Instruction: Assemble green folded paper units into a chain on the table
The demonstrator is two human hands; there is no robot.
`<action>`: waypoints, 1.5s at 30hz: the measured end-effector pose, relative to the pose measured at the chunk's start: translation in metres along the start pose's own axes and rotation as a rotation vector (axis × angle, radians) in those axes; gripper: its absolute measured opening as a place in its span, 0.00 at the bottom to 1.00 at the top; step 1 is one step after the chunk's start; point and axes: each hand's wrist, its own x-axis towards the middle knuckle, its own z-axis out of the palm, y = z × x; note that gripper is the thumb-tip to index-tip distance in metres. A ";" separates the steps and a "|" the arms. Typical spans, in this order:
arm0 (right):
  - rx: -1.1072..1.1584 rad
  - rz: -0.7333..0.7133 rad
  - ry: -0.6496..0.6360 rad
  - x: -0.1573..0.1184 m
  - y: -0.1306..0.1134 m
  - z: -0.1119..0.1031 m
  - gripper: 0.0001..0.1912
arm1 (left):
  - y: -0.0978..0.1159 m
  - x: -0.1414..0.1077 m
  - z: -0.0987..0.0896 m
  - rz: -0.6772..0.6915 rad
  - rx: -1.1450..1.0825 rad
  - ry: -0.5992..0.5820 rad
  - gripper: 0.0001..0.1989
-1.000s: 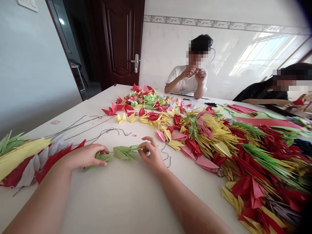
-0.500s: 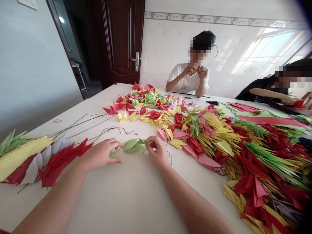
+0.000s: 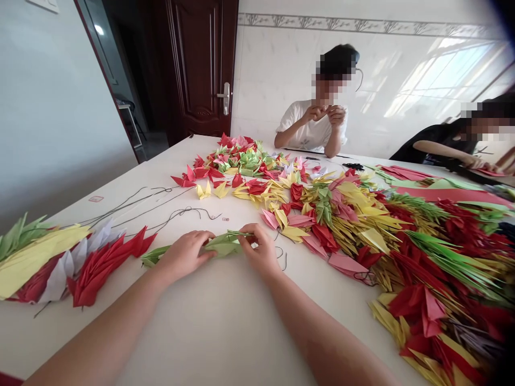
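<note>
Light green folded paper pieces (image 3: 223,245) lie in a row between my two hands over the white table (image 3: 201,332). My left hand (image 3: 187,254) is curled round the left part of the green row, thumb and fingers on the paper. More green paper (image 3: 153,256) shows behind my left wrist. My right hand (image 3: 259,249) pinches the right end of the row, with thin green tips between thumb and fingers. Dark cord (image 3: 284,257) curls beside my right hand.
Strung red paper (image 3: 96,273) and yellow paper (image 3: 44,249) lie at the left, near dark cords (image 3: 181,214). A large pile of folded paper (image 3: 358,225) spreads across the right. Across the table sit a person in white (image 3: 309,128) and a person in black (image 3: 430,142).
My left hand has moved right and closed on the green paper. Green paper now shows behind my left wrist. My right hand has hardly moved.
</note>
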 end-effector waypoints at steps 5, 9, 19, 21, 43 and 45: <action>0.006 -0.043 0.031 -0.001 -0.002 -0.003 0.03 | 0.001 -0.002 -0.006 0.014 0.051 0.058 0.03; 0.016 -0.067 0.064 0.000 -0.002 -0.002 0.05 | -0.004 -0.003 -0.013 0.031 0.185 0.069 0.04; -0.051 -0.087 0.174 0.003 -0.001 -0.003 0.08 | 0.005 -0.005 -0.015 0.039 0.159 -0.120 0.04; -0.056 -0.081 0.188 0.003 0.000 -0.003 0.08 | 0.004 -0.005 -0.014 0.041 0.167 -0.131 0.04; 0.145 0.132 0.057 0.006 0.014 0.004 0.07 | 0.007 -0.007 -0.013 0.095 0.152 -0.169 0.04; 0.126 0.165 -0.010 0.005 0.013 0.005 0.07 | 0.007 -0.007 -0.013 0.089 0.148 -0.168 0.03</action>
